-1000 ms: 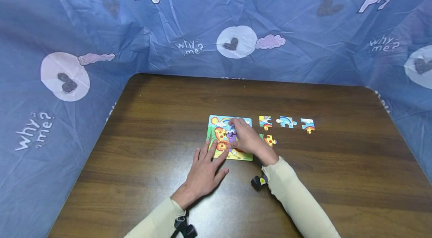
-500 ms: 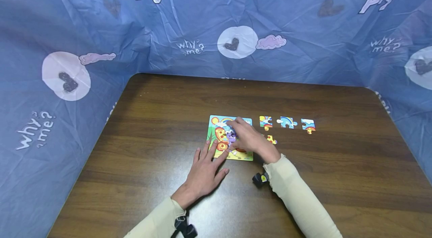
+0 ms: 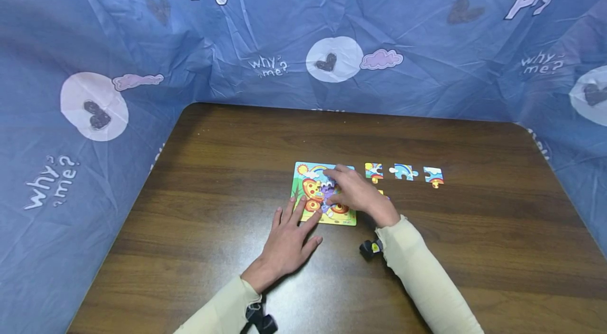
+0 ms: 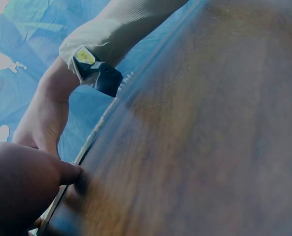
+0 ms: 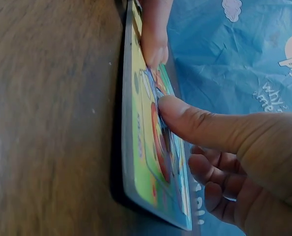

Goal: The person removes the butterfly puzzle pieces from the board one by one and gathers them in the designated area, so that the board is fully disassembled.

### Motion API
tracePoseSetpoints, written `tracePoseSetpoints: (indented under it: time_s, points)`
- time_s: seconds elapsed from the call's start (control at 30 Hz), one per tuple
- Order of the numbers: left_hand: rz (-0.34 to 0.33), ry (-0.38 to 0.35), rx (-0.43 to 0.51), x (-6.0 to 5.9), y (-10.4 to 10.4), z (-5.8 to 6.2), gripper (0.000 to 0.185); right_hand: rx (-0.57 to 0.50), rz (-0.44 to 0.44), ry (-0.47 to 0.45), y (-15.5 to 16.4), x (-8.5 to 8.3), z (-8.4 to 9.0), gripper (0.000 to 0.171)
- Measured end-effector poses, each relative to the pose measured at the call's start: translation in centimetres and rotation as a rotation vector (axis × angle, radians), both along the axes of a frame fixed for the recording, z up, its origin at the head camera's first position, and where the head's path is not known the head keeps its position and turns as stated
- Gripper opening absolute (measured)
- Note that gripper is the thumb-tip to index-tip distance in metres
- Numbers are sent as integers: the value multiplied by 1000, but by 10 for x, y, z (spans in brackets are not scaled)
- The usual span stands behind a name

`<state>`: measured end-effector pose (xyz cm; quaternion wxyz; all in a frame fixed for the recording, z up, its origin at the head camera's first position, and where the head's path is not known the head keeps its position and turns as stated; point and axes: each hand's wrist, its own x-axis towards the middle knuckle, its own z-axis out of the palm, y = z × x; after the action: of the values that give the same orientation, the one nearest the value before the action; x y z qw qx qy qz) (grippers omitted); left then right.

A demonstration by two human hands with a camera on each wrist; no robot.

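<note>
The head camera looks forward and down from above the near edge of the table (image 3: 213, 165), taking in both forearms and the puzzle board (image 3: 303, 202) at mid distance toward 12 o'clock. The left wrist camera sits low, close to the tabletop, facing the right sleeve (image 4: 121, 24). The right wrist camera skims the board's (image 5: 136, 147) edge at very close range; all three views share the board's surroundings.

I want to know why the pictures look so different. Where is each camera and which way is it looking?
Head: on the person's head, looking down at the table, puzzle board, both hands and sleeves.
Left wrist: low by the left hand, looking across the tabletop at the right hand.
Right wrist: low by the right hand's thumb, looking along the puzzle board's edge; a left fingertip shows.
All three show both hands.
</note>
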<state>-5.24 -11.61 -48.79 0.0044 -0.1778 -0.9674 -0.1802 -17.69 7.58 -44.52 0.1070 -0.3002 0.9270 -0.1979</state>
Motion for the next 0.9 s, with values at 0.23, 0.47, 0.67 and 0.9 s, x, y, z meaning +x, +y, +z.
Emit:
tracePoseSetpoints:
  time_s: [0.23,0.47,0.67,0.9]
  points:
    - [1,-1,-6,0,0,1,56,-69,-15,2,15,-2,3,73]
    - [4,-7,-1,0,0,1,56,-99,-45,-12,34,-3,5,73]
    - [8,-13,2,0,0,1,57,-139,-44,1,50,-2,6,73]
    - [7,-7,5,0,1,0,56,-129,-88,-14,69,1,5,71]
